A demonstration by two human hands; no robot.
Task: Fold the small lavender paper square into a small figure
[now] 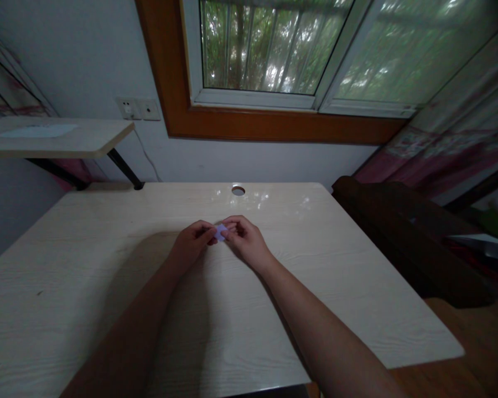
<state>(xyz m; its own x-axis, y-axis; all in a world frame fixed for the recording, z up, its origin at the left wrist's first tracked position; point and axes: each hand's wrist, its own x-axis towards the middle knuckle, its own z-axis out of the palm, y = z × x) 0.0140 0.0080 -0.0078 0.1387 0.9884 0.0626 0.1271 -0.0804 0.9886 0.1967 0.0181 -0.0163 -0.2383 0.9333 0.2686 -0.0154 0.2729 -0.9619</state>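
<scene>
Between my two hands is a small piece of purple paper (220, 232), partly covered by my fingers. My left hand (193, 241) pinches its left side between thumb and fingers. On the other side, my right hand (245, 239) grips the paper with the thumb in front and the fingers curled behind. Both hands are over the middle of the pale wooden desk (249, 326), toward its far edge. Whether the paper is folded is too small to make out.
A raised shelf (108, 141) on black legs stands at the desk's back left, with a white sheet (37, 131) on it. A round cable hole (238, 190) is near the back edge. Dark brown furniture (398, 237) stands to the right, below a curtain. A window is ahead.
</scene>
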